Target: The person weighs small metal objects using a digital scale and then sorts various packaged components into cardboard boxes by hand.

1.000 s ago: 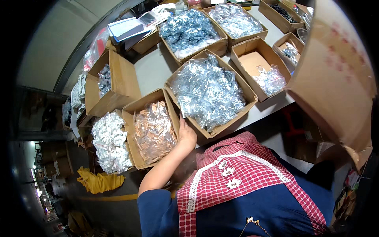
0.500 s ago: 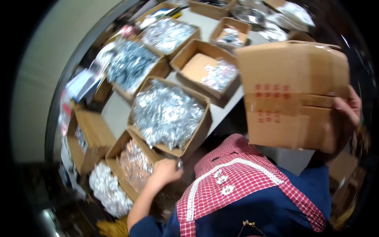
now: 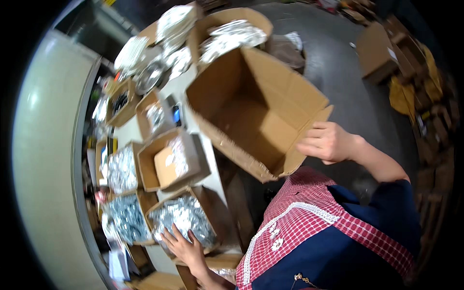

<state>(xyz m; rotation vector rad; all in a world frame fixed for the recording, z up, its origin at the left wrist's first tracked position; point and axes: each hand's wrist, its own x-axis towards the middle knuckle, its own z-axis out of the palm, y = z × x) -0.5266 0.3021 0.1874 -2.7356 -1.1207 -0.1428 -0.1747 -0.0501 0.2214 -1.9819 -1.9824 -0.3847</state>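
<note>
Down at the bottom of the frame, the left hand (image 3: pixel 186 249) is spread flat, fingers splayed, resting on the shiny bagged parts in an open cardboard box (image 3: pixel 183 220) at lower left. It's not gripping anything, just pressing on top.

Over on the right of the frame, the right hand (image 3: pixel 328 142) has its fingers curled around a flap of a big empty carton (image 3: pixel 251 111). The carton sits center frame, tipped so its open mouth faces the camera, and you can see right down to its bare inside.

Further off, the white table (image 3: pixel 210 176) runs up the left side with a row of smaller open boxes, 1 with only a few bags (image 3: pixel 171 159), others packed with silvery packets (image 3: pixel 123 169). Past the carton at the top, another box heaped with packets (image 3: pixel 232 34). Upper right, a closed carton (image 3: pixel 374 50) on the dark floor.
</note>
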